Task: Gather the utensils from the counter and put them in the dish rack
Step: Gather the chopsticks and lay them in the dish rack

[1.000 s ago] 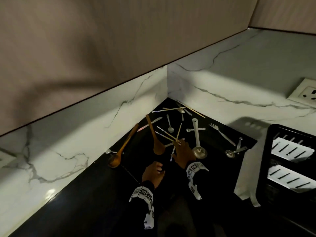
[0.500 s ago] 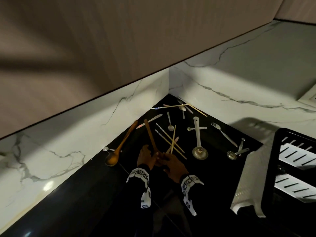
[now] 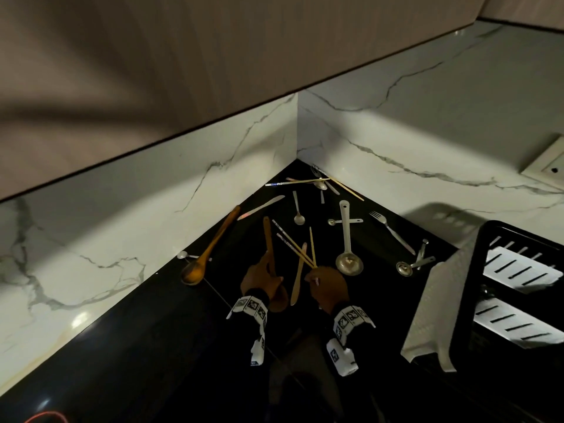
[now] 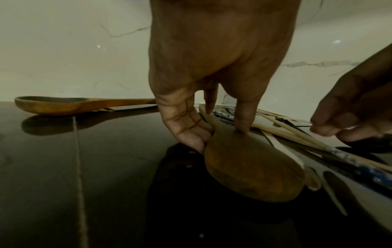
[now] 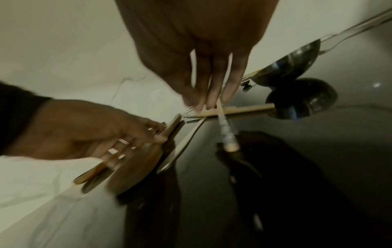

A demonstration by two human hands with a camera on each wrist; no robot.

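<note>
My left hand (image 3: 265, 271) (image 4: 220, 134) pinches the neck of a dark wooden spoon (image 3: 268, 239) (image 4: 254, 171), whose bowl sits low over the black counter (image 3: 137, 331). Just to its right, my right hand (image 3: 314, 274) (image 5: 208, 104) pinches the near ends of some chopsticks (image 3: 294, 248) (image 5: 227, 134), one with a blue pattern. A pale wooden spatula (image 3: 298, 276) lies between the hands. The black dish rack (image 3: 467, 300) stands at the far right.
A second wooden spoon (image 3: 210, 248) (image 4: 63, 104) lies by the left wall. A steel ladle (image 3: 348, 239) (image 5: 286, 67), a fork (image 3: 392, 232), small spoons, measuring spoons (image 3: 415, 264) and more chopsticks lie toward the corner. A white cloth (image 3: 436, 309) hangs beside the rack.
My left hand moved forward from the counter and took hold of the dark wooden spoon. My right hand drew back toward me and now pinches the chopstick ends.
</note>
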